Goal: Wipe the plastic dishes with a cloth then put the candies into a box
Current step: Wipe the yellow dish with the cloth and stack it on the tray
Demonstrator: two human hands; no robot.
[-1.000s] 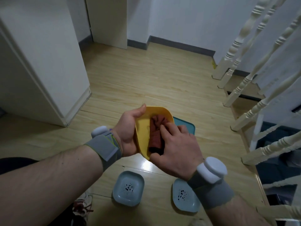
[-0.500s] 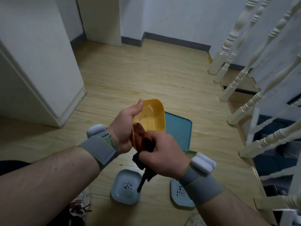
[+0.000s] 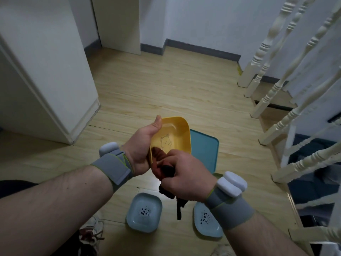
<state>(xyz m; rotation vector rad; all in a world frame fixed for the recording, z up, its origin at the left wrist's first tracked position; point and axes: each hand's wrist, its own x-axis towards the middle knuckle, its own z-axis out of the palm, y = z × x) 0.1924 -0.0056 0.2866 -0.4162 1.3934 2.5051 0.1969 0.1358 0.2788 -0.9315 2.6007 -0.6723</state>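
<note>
The teal tray lay on the floor. Above it the left hand gripped the yellow dish, tilted to expose its inside for wiping. The right hand clutched the dark cloth at its lower rim, an end dangling.

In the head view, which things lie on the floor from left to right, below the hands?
Left pale blue dish → hanging end of the dark cloth → right pale blue dish.
</note>
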